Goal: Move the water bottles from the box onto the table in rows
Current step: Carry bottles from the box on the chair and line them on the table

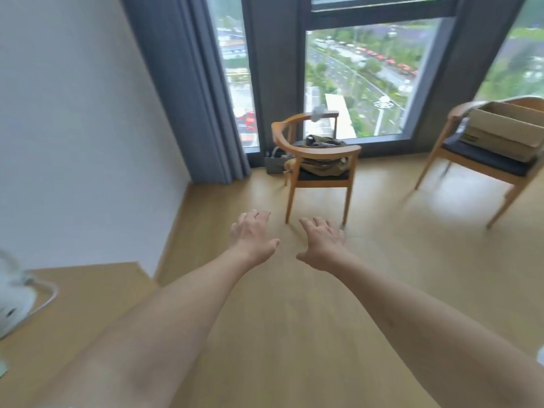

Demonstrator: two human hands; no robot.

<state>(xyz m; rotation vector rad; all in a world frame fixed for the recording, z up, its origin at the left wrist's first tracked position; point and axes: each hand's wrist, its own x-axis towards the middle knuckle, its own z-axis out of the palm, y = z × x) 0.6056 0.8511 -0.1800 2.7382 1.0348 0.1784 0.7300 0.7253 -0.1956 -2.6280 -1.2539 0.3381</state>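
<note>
My left hand (253, 235) and my right hand (322, 242) stretch out side by side over the wooden floor, palms down, fingers loosely spread, holding nothing. A cardboard box (504, 129) sits on the seat of a wooden chair (459, 160) at the far right, well beyond my right hand. Its open top faces up; I cannot see what is inside. No water bottles show in the head view.
A second wooden chair (318, 160) with a green bag on its seat stands just beyond my hands, in front of the tall window. Grey curtains (188, 92) hang at the left. A wooden table corner (97, 287) with a white object (14, 298) lies at lower left.
</note>
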